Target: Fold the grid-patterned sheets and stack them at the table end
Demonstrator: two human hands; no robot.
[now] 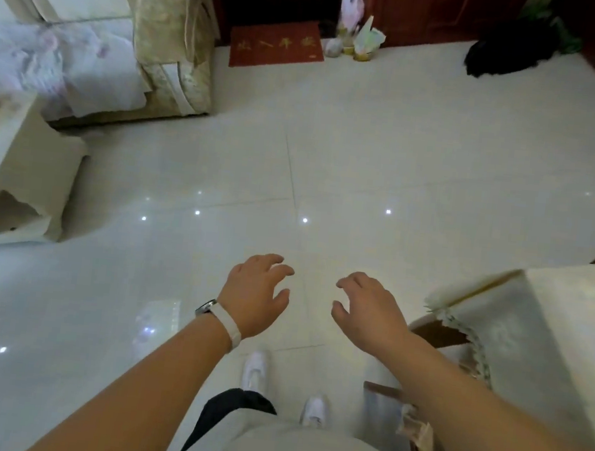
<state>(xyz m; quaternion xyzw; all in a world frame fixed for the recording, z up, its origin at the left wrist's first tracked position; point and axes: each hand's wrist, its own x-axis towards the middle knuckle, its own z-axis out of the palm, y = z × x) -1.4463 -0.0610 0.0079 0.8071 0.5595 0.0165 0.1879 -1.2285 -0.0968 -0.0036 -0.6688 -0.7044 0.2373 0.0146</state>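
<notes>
My left hand (257,292), with a white-strapped watch on its wrist, hangs over the glossy white tiled floor with its fingers loosely curled and nothing in it. My right hand (366,311) hovers beside it, a short gap between the two, fingers likewise relaxed and empty. A table (573,309) under a pale cloth with a lace edge stands at the right, just beyond my right forearm. No grid-patterned sheet shows clearly in this view; a pale crumpled cloth (31,54) lies on the sofa at the far left.
A beige sofa (171,46) stands at the upper left and a low white table (12,166) at the left edge. A red doormat (276,45), plastic bags (360,30) and a black bag (505,52) lie by the dark red doors. My white shoes (255,369) are below.
</notes>
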